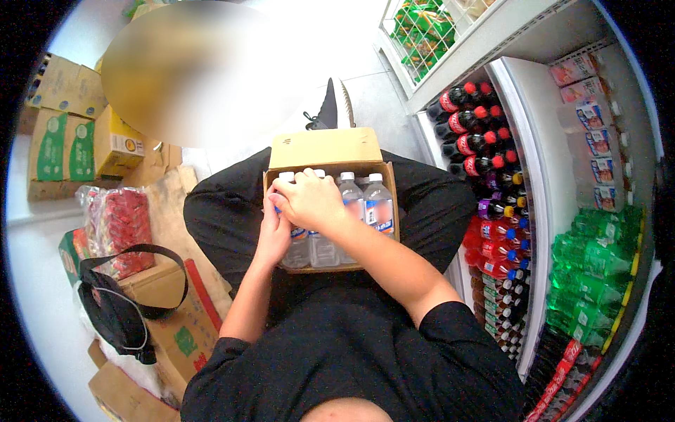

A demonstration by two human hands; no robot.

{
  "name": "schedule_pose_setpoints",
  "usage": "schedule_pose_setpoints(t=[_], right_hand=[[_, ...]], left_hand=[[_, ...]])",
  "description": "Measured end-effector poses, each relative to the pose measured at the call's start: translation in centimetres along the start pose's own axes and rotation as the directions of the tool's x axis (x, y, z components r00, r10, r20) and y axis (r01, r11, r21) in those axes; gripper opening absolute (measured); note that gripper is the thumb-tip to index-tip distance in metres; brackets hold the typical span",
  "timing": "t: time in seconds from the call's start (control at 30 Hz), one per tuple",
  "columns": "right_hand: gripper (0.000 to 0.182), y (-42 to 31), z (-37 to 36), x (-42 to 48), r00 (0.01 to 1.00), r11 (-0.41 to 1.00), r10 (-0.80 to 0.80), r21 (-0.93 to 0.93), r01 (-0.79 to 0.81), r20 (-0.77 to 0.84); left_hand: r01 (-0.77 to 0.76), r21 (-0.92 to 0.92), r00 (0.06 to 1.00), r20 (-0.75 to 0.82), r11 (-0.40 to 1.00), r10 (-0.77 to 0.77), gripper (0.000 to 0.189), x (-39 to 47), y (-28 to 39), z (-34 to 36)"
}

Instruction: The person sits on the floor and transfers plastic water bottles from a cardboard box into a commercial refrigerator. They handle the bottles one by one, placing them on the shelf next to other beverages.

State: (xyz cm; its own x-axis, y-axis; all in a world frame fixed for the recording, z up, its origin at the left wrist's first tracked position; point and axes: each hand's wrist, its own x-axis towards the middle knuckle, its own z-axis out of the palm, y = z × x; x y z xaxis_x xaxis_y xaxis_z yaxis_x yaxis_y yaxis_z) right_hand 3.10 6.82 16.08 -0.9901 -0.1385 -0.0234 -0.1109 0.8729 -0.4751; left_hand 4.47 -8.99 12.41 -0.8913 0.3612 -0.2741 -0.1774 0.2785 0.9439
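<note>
An open cardboard box (325, 146) stands upright between my crossed legs, its far flap folded out. Several clear plastic bottles (377, 203) with white caps and blue-and-white labels stand in it. My left hand (274, 232) is at the box's left side, over the bottles there, its fingers partly hidden. Across its fingertips lies my right hand (311, 203), bent over the tops of the left-hand bottles. Whether either hand grips a bottle cannot be told, since the hands cover the contact.
At right, a cooler (519, 211) holds rows of cola bottles (464, 122) and green bottles (590, 285). Cartons (63, 147), a bagged red package (124, 227) and a black bag (113, 314) lie at left. A dark shoe (328, 108) is beyond the box.
</note>
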Motion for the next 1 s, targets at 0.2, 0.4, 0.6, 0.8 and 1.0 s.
schedule_pose_setpoints(t=[0.2, 0.4, 0.6, 0.8, 1.0], right_hand=[[0.039, 1.1, 1.9, -0.3, 0.998, 1.0, 0.001, 0.006, -0.001, -0.055], [0.05, 1.6, 2.6, -1.2, 0.994, 0.999, -0.042, 0.002, 0.042, -0.103], [0.055, 1.4, 3.9, -3.0, 0.978, 0.989, -0.098, -0.126, 0.075, -0.184], [0.072, -1.4, 4.3, -4.8, 0.991, 0.965, -0.026, -0.261, -0.009, -0.13], [0.072, -1.6, 2.5, -11.1, 0.983, 0.987, -0.161, 0.009, 0.161, 0.091]], left_hand=[[-0.028, 0.104, 0.999, -0.042, 0.994, 0.032, 0.055, 0.9, -0.9, 0.6], [-0.125, 0.339, 0.985, -0.074, 0.932, 0.159, 0.061, 0.1, -1.0, 1.1], [-0.239, 0.319, 0.965, -0.027, 0.917, 0.261, 0.067, -2.4, 3.0, 1.6], [-0.363, 0.583, 0.923, 0.12, 0.727, 0.365, 0.052, 1.5, 3.8, 2.0], [-0.435, 0.817, 0.9, 0.393, 0.379, 0.186, 0.055, 3.3, 5.6, 3.9]])
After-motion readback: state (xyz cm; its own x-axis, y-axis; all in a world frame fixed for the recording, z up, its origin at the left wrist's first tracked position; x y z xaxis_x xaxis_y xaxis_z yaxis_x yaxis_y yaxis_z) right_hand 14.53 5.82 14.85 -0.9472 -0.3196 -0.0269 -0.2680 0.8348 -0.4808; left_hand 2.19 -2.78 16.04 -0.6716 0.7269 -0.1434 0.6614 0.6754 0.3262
